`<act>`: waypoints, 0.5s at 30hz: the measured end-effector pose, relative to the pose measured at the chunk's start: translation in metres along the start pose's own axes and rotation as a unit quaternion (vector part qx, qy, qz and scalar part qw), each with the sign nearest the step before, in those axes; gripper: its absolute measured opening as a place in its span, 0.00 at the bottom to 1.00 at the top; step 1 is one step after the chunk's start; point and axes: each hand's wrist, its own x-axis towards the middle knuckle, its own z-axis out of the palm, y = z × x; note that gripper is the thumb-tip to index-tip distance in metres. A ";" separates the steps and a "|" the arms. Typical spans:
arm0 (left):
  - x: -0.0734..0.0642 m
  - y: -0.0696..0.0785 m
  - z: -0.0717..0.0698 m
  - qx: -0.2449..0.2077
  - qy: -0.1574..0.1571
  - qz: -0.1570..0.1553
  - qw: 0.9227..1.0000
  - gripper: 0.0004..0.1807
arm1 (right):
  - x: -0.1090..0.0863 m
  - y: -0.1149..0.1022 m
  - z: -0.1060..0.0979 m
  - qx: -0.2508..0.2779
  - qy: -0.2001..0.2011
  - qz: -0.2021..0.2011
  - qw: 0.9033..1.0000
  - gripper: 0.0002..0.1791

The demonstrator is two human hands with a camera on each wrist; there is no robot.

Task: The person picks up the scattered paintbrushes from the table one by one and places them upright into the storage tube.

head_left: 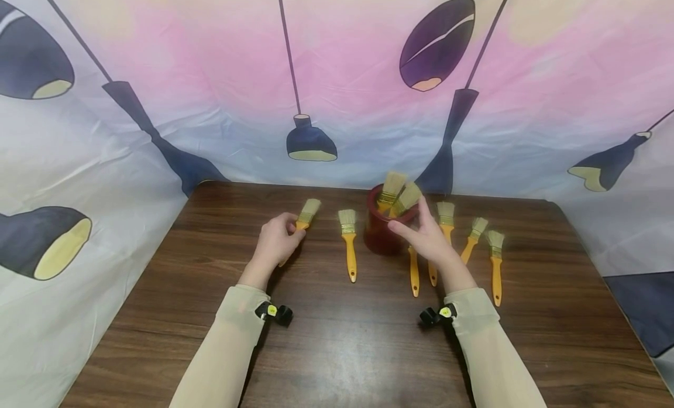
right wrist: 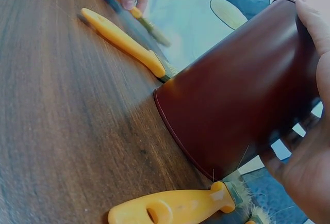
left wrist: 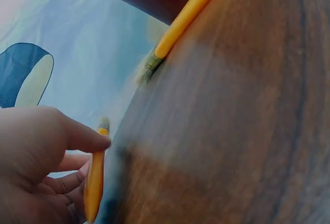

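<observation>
In the head view my left hand (head_left: 278,238) pinches a paintbrush (head_left: 308,212) by its yellow handle, bristles pointing up and away. The left wrist view shows thumb and fingers on that handle (left wrist: 94,188). A dark red cup (head_left: 383,232) stands upright with two paintbrushes (head_left: 392,188) in it, bristles up. My right hand (head_left: 429,238) holds the cup at its right side, thumb by the near rim. In the right wrist view the fingers (right wrist: 281,164) curve round the cup (right wrist: 232,90), partly hidden behind it.
Between the left hand and the cup lies another paintbrush (head_left: 350,250). Several more lie right of the cup, including one at the far right (head_left: 496,267), some partly behind the right hand. The brown wooden table (head_left: 337,338) meets a printed cloth backdrop (head_left: 237,103).
</observation>
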 end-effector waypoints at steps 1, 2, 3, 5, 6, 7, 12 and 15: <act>0.000 0.000 0.000 -0.020 0.002 -0.005 1.000 0.22 | 0.000 0.000 0.000 0.001 -0.001 0.000 1.000 0.54; 0.000 0.000 -0.001 -0.051 0.002 -0.014 0.999 0.22 | 0.000 0.000 0.000 0.001 -0.001 0.001 1.000 0.54; 0.001 0.001 -0.001 -0.087 0.001 -0.024 0.996 0.22 | 0.000 0.000 0.000 0.000 -0.001 0.001 1.000 0.54; 0.002 0.001 -0.003 -0.167 0.003 -0.039 0.985 0.23 | 0.000 0.001 0.000 0.000 -0.002 0.002 1.000 0.54; 0.003 0.002 -0.004 -0.208 0.004 -0.047 0.977 0.23 | 0.000 0.001 0.000 -0.001 -0.003 0.003 1.000 0.54; 0.003 0.004 -0.005 -0.247 0.005 -0.055 0.967 0.24 | 0.000 0.001 -0.001 -0.005 -0.002 0.004 1.000 0.54; 0.005 0.011 -0.008 -0.358 0.010 -0.050 0.932 0.26 | -0.001 0.001 -0.001 -0.015 -0.002 0.011 1.000 0.55; 0.005 0.018 -0.008 -0.381 0.022 -0.031 0.924 0.24 | -0.002 0.001 -0.001 -0.014 -0.002 0.014 1.000 0.55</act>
